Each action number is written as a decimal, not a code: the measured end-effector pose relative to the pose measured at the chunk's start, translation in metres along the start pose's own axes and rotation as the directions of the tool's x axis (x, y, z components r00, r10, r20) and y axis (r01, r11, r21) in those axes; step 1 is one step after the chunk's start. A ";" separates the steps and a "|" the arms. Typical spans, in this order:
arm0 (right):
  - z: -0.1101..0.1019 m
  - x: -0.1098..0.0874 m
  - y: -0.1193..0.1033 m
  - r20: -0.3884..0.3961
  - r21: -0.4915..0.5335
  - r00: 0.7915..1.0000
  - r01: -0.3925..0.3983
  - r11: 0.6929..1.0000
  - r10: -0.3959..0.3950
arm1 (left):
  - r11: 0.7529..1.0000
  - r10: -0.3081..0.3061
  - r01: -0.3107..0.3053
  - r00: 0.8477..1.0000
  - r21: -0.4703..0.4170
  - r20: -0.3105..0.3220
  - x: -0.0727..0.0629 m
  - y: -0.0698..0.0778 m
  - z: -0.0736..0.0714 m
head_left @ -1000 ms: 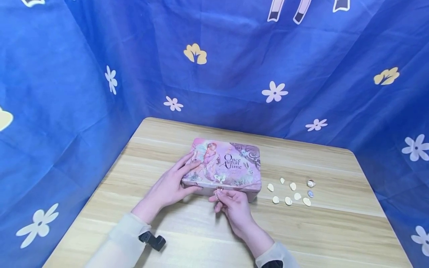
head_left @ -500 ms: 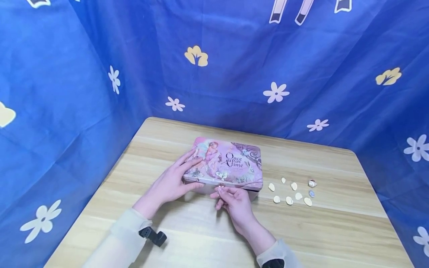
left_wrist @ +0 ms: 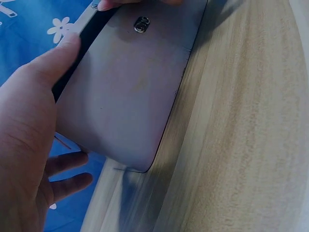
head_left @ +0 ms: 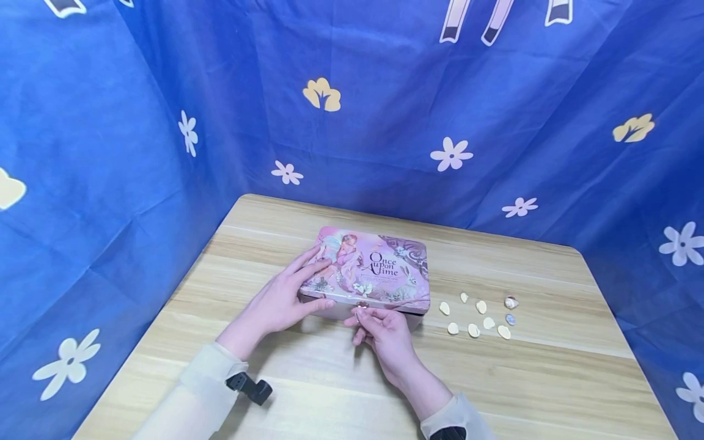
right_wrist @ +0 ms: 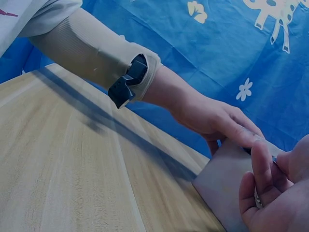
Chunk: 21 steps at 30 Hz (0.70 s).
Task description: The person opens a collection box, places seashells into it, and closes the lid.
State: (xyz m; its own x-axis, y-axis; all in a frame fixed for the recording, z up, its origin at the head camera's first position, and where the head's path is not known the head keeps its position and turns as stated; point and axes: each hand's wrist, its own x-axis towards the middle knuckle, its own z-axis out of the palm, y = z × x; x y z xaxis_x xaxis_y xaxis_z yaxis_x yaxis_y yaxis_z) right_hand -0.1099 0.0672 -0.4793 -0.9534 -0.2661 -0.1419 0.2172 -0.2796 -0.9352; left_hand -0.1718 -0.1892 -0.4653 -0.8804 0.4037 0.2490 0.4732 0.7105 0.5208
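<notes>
Box (left_wrist: 120,96) sits near desk's (head_left: 258,244) far edge, toward far left corner. Left hand (head_left: 283,305) spread on lid (head_left: 387,287). Right hand (head_left: 387,336) pinches front clasp (head_left: 361,304). Lid up a bit. Best: lift slowly, keep box bottom still.

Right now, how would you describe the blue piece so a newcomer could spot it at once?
On the table, look just right of the pink box, where small pale pieces lie scattered. At that group's right side, the blue piece lies just below the brownish shell in the head view. Among these small things, it alone is blue.
</notes>
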 end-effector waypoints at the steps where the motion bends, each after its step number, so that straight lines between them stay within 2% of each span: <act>1: 0.000 0.000 0.000 0.001 0.003 1.000 -0.002 1.000 0.002 | 1.000 0.002 -0.002 1.000 -0.002 -0.001 0.000 0.000 0.000; 11: 0.001 -0.001 -0.002 0.002 0.013 1.000 -0.011 1.000 0.011 | 1.000 0.011 -0.011 1.000 -0.017 -0.004 0.001 0.000 0.000; 15: 0.001 -0.002 -0.005 0.003 0.018 1.000 -0.010 1.000 0.010 | 1.000 0.002 -0.002 1.000 -0.007 -0.001 0.002 0.002 -0.002; 21: 0.003 -0.003 -0.011 0.002 0.013 1.000 -0.003 1.000 0.003 | 1.000 0.020 -0.020 1.000 0.010 -0.005 0.004 0.003 -0.006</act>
State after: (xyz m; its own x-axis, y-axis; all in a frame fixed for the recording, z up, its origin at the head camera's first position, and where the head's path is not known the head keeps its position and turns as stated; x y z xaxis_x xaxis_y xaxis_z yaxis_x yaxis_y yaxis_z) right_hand -0.1084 0.0682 -0.4677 -0.9523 -0.2692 -0.1437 0.2226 -0.2908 -0.9305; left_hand -0.1738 -0.1892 -0.4582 -0.8710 0.4150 0.2630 0.4907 0.7083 0.5074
